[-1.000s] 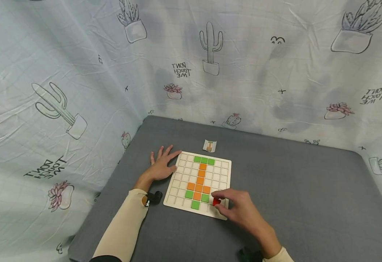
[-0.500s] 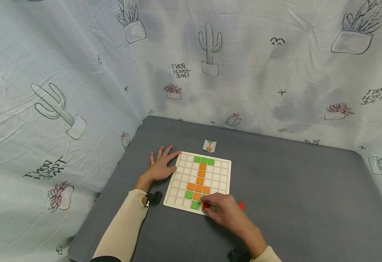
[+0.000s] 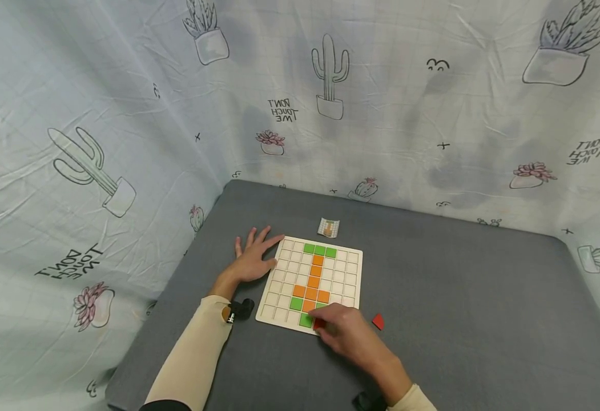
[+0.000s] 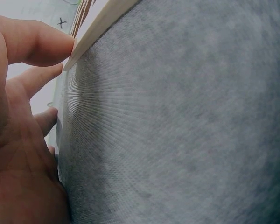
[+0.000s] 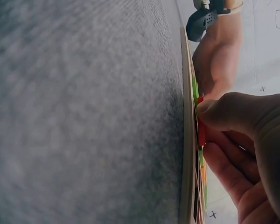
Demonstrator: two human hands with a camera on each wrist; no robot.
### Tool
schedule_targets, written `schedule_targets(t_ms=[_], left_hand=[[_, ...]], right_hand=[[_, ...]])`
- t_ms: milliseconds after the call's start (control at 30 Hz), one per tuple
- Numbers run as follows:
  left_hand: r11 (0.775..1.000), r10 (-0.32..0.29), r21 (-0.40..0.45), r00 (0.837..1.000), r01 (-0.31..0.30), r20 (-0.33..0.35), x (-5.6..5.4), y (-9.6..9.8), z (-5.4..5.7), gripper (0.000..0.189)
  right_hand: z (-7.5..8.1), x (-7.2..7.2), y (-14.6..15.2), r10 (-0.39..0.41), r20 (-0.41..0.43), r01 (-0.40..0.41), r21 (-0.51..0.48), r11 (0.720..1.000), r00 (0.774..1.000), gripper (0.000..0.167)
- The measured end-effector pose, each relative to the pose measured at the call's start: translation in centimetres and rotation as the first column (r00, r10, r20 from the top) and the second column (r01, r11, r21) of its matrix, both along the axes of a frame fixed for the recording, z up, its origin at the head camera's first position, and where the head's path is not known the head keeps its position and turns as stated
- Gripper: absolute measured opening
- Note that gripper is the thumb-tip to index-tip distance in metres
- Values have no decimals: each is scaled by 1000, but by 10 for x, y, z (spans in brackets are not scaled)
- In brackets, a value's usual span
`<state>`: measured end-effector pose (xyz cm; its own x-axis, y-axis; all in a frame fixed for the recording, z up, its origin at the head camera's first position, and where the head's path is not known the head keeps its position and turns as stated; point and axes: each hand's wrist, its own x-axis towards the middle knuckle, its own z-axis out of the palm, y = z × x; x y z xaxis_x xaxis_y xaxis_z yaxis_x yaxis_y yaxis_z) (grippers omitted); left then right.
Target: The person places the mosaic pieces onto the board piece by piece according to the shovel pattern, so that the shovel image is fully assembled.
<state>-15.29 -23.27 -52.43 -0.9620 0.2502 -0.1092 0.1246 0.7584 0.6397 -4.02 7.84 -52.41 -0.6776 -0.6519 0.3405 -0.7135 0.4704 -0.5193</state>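
Observation:
A wooden grid board lies on the grey table, holding green tiles and orange tiles in some of its squares. My right hand pinches a red tile between thumb and fingers, right at the board's near row beside a green tile. In the right wrist view the red tile sits close over the board's surface. My left hand rests at the board's left edge with fingers spread; in the left wrist view its thumb and forefinger touch the board's side.
A red triangular piece lies on the table right of the board. Behind the board is a small printed card with a coloured grid pattern. A cactus-print cloth hangs behind and to the left of the table.
My right hand has moved left along the board's near side with the red tile, to beside the near green tile. The red triangular piece on the table has come into view. The left hand stays put.

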Motion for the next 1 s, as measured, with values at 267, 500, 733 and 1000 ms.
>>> schedule_targets(t_ms=[267,500,733,1000], left_hand=[[1000,-7,4,1000,7,22,3,1,-3,67],[1000,-17,19,1000,17,16,3,3,-5,67],[1000,-13,27,1000,13,7,0,2,-4,67],[1000,-17,6,1000,17,5,-3,-1,3,67]], right_hand=[[0,5,-2,-23,-25,24,30,999,999,36],[-2,5,-2,-40,-35,40,17,999,999,35],[0,0,9,-32,32,35,-116,993,999,36],[13,-8,46,-183,27,185,-97,978,983,41]])
